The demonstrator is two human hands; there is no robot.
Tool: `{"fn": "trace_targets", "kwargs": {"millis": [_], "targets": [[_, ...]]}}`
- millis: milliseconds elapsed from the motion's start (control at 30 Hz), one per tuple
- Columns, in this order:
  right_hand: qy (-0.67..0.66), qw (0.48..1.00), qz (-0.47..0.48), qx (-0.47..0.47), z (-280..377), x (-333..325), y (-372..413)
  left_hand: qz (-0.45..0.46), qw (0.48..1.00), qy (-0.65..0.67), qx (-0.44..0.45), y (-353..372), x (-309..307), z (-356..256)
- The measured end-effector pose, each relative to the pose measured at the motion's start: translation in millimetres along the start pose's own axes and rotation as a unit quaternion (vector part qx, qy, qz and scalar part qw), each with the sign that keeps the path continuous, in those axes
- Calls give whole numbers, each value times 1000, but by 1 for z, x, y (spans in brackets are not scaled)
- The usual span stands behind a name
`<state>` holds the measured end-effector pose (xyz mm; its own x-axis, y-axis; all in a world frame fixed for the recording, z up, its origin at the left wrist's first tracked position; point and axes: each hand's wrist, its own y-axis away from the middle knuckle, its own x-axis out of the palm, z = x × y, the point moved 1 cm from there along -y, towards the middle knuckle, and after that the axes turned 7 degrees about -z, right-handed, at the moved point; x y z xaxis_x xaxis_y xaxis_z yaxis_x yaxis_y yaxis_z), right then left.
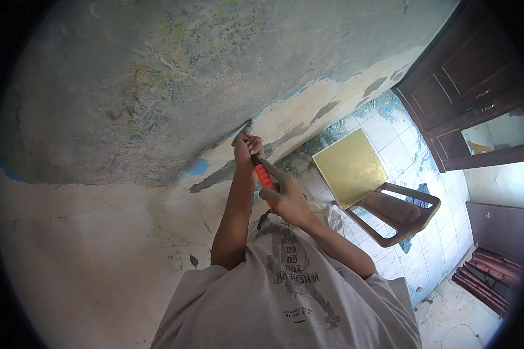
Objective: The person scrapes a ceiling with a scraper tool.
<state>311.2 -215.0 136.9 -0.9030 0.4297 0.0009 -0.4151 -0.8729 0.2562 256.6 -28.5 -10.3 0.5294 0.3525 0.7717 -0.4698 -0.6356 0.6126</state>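
Note:
A scraper with a red and black handle is held in both my hands, its dark blade against the wall at the border of bare grey plaster and pale paint. My left hand is closed around the upper handle, close to the blade. Lower down, my right hand grips the red part near my shirt. Part of the handle is hidden by my fingers. Blue paint traces show along the ragged paint edge beside my left forearm.
To the right stands a wooden-framed chair beside a yellow-topped square piece. Paint flakes litter the tiled floor. A dark wooden cabinet is at the far right, with dark red folded items lower down.

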Motion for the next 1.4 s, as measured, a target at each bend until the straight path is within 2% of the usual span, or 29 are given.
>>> {"fn": "trace_targets", "kwargs": {"millis": [67, 167, 300, 333, 433, 467, 567, 600, 700, 733, 767, 833, 867, 967, 1000, 1067, 1167, 1200, 1367, 1400], "targets": [[5, 1000, 15, -12, 14, -5, 9, 15, 999, 31, -15, 13, 9, -5], [-10, 1000, 9, -4, -3, 3, -1, -9, 999, -43, 2, -1, 0, -7], [4, 1000, 11, 24, -10, 0, -16, -39, 999, -33, -18, -18, -16, 0], [7, 1000, 10, 17, -4, -2, -7, -20, 999, -1, -40, -16, -18, -5], [18, 1000, 14, -22, 14, -2, 12, 45, 998, 28, -32, 25, 18, -7], [25, 998, 20, -45, 18, -3, 12, 33, 999, 12, -17, 27, 21, -6], [45, 999, -2, 4, -4, 6, -11, -23, 998, -45, -22, -10, -6, -1], [38, 999, 3, 5, -8, 8, -10, -69, 997, 15, -40, -13, -10, 2], [31, 999, 11, 0, 1, 2, -8, -21, 999, 24, -43, 2, -1, -6], [37, 999, 21, 2, 18, 0, 3, 4, 1000, -3, -14, 11, 5, -6], [46, 998, 32, 1, 29, 0, 8, 0, 1000, -13, -21, 11, 1, -7], [57, 998, 16, 14, 9, 6, -6, 2, 999, -28, -27, 3, -1, -6], [62, 998, 10, 22, 4, 8, -9, -44, 996, -80, -16, -6, -3, -3], [65, 997, 16, 28, 8, 1, -13, -41, 998, -52, -20, -14, -11, -1], [57, 998, 27, 28, 11, -2, -10, -47, 999, 1, -6, 9, 11, 3], [39, 997, 53, 32, 16, -3, 3, -41, 999, 9, -27, 22, 18, 1], [43, 999, -1, 18, 1, 7, -12, -51, 998, 2, -38, 8, 16, 1], [40, 999, 7, 26, 1, 6, -11, -61, 997, -7, -41, 4, 12, 3], [32, 998, 48, 31, 21, -7, 4, -19, 1000, -1, -21, 19, 19, 0], [34, 998, 32, 33, 18, -5, 0, -6, 1000, 3, -20, 21, 20, 0]]}}
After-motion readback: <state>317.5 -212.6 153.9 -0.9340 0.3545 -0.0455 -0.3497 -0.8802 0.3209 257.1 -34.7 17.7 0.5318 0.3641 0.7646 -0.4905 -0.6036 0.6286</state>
